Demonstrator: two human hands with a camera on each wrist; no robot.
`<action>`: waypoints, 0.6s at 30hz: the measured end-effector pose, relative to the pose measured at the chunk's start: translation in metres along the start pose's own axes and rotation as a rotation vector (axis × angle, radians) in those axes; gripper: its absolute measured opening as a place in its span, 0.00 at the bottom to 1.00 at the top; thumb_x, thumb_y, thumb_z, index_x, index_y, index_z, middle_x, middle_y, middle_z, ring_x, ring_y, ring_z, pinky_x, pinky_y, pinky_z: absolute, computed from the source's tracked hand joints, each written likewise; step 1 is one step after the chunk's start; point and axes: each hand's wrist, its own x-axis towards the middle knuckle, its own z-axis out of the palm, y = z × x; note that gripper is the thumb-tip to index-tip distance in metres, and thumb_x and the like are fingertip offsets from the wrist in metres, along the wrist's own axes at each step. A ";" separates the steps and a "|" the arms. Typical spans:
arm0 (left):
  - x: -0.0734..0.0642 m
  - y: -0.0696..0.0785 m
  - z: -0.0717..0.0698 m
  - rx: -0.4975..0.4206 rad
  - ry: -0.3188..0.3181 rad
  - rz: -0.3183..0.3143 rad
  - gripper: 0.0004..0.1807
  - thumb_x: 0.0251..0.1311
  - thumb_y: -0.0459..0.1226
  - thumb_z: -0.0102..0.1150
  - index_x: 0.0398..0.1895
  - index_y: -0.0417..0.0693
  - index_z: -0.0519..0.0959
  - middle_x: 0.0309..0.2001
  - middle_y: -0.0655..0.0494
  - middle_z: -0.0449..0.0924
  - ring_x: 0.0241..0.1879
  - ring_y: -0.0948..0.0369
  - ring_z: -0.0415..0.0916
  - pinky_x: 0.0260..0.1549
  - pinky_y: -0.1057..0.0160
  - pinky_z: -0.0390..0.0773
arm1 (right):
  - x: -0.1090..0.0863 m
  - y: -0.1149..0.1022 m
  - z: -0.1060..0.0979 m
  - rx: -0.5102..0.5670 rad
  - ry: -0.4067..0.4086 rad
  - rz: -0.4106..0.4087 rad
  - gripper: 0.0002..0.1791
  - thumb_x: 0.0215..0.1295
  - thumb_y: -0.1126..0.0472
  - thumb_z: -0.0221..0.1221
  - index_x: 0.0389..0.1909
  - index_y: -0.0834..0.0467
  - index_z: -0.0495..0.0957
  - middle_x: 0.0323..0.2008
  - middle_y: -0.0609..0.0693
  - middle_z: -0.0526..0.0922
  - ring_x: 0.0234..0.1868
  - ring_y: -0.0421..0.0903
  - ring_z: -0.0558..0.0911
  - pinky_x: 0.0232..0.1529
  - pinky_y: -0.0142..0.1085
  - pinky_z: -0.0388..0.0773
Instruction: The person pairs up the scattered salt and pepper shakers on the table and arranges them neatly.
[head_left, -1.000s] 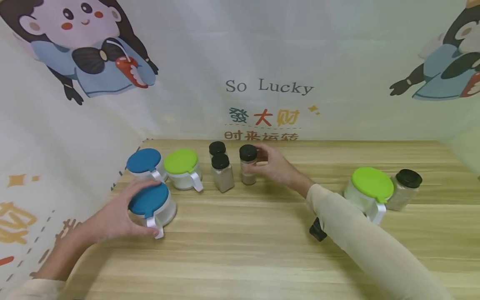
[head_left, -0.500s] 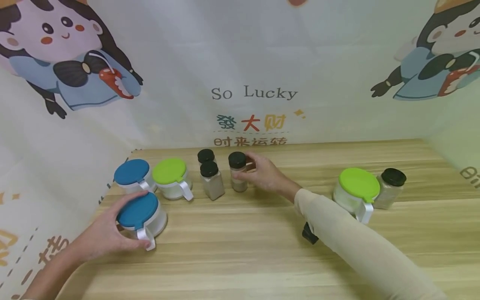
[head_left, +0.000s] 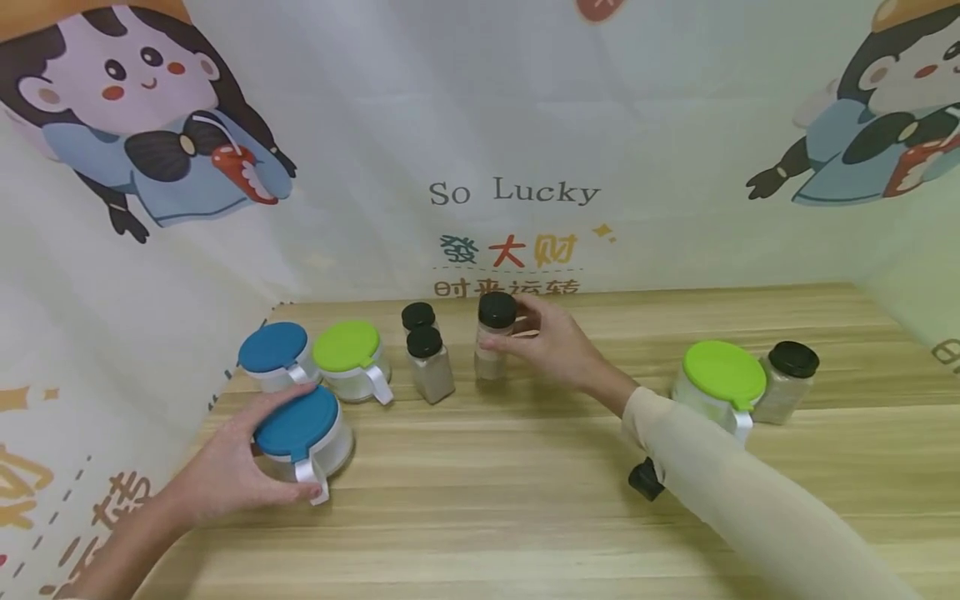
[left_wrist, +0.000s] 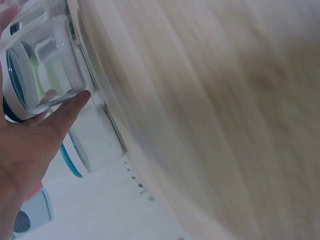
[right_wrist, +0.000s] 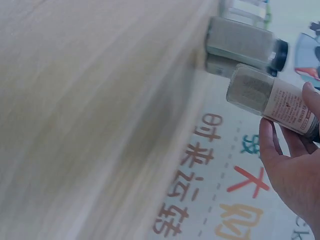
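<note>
My left hand point(head_left: 228, 454) grips a clear seasoning jar with a blue lid point(head_left: 298, 423) and white handle, fingers round its far side and thumb by the handle. Whether this jar's base touches the table cannot be told. My right hand point(head_left: 558, 346) holds a spice bottle with a black cap point(head_left: 497, 310) between thumb and fingers. In the right wrist view the labelled bottle point(right_wrist: 270, 100) is upright relative to the table and raised a little above it. To its left stand two square spice bottles point(head_left: 431, 371), one partly hidden behind the other.
Behind the left hand stand another blue-lidded jar point(head_left: 273, 348) and a green-lidded jar point(head_left: 347, 350). At right are a second green-lidded jar point(head_left: 723, 372) and a black-capped bottle point(head_left: 787, 383). A small black object point(head_left: 647, 479) is partly hidden by the right sleeve. Printed cloth point(head_left: 360, 167) backs the wooden table.
My right hand has lifted the spice bottle slightly off the table and moved it a little right, away from the two square bottles. The left hand keeps its hold on the blue-lidded jar. The head view shifted.
</note>
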 end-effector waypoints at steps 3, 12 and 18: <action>0.003 0.010 0.006 0.016 0.019 0.021 0.61 0.39 0.51 0.86 0.79 0.68 0.59 0.70 0.36 0.60 0.59 0.35 0.68 0.48 0.32 0.75 | -0.007 -0.005 -0.010 -0.008 0.022 -0.021 0.27 0.60 0.57 0.74 0.59 0.59 0.78 0.47 0.51 0.84 0.49 0.50 0.84 0.49 0.45 0.80; 0.012 0.045 0.027 -0.006 0.007 0.111 0.60 0.35 0.55 0.86 0.77 0.68 0.63 0.70 0.47 0.64 0.60 0.43 0.71 0.50 0.38 0.76 | -0.046 -0.002 -0.028 -0.010 0.014 -0.059 0.26 0.55 0.65 0.76 0.55 0.65 0.80 0.43 0.53 0.86 0.43 0.50 0.86 0.46 0.45 0.82; 0.023 0.067 0.043 0.014 -0.028 0.108 0.60 0.34 0.63 0.82 0.76 0.75 0.62 0.70 0.51 0.64 0.61 0.46 0.71 0.51 0.39 0.77 | -0.069 0.004 -0.044 -0.053 0.036 -0.012 0.25 0.54 0.60 0.77 0.52 0.61 0.81 0.39 0.49 0.86 0.42 0.46 0.86 0.42 0.39 0.83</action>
